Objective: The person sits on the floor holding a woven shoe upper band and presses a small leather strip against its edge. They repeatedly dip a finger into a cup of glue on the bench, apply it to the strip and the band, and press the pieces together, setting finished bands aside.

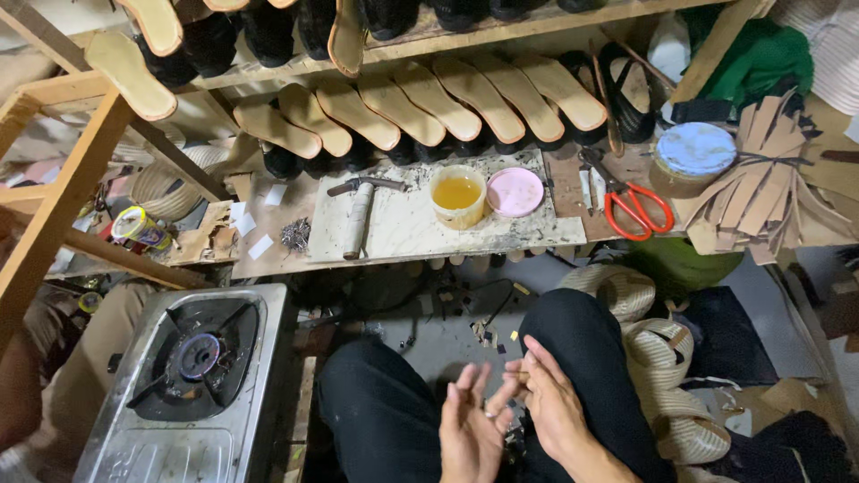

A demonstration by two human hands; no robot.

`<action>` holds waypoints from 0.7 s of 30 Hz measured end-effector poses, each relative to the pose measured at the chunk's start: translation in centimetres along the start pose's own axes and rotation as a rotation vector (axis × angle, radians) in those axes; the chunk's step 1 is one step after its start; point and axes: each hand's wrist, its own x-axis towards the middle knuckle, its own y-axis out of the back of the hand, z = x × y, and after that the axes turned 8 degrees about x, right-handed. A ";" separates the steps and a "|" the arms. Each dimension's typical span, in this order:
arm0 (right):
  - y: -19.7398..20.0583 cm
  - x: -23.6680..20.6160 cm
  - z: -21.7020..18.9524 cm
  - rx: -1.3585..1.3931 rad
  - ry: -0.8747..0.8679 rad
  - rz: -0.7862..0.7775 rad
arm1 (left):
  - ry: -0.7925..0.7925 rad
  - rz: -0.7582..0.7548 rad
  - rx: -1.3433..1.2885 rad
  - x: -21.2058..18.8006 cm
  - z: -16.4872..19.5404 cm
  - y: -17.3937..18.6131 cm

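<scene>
The left hand (470,425) and right hand (548,402) meet palm to palm over the knees. Left of them sits a gas stove (192,385). Beyond them, on the surface (403,224), a hammer (360,210) lies left of a cup (457,195) and lid (514,191); scissors (631,204) lie farther right. Soles (420,103) line up behind.

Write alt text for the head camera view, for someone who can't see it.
Seen from above, a seated person's left hand and right hand meet palm to palm, empty, over dark trousers. Ahead, a low workboard holds a hammer, yellow liquid cup, pink lid; gas stove left.
</scene>
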 end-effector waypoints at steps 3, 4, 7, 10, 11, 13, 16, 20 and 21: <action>0.2 2.0 0.3 -0.100 0.031 -0.025 | -0.163 0.110 0.125 1.5 0.7 1.3; 0.4 2.6 0.6 -0.159 0.039 -0.047 | -0.202 0.130 0.195 1.8 1.0 1.6; 0.6 3.7 1.5 -0.367 -0.004 -0.052 | -0.177 0.160 0.417 2.9 1.8 1.9; 0.6 4.6 2.6 -0.373 0.051 -0.041 | -0.192 0.097 0.711 3.8 2.7 2.0; 0.5 4.9 2.8 -0.345 0.059 -0.055 | -0.213 0.060 0.817 4.2 2.7 2.0; 0.3 5.4 3.0 -0.293 0.070 -0.079 | -0.294 0.046 1.037 4.6 2.2 2.0; 0.3 6.3 2.9 -0.075 -0.046 -0.079 | -0.231 -0.042 1.201 4.4 -0.1 1.9; 1.1 8.0 2.2 0.038 -0.198 -0.164 | -0.109 -0.127 1.392 4.9 -2.3 1.4; 1.3 8.4 2.0 0.075 -0.216 -0.182 | -0.101 -0.135 1.441 5.3 -2.5 1.2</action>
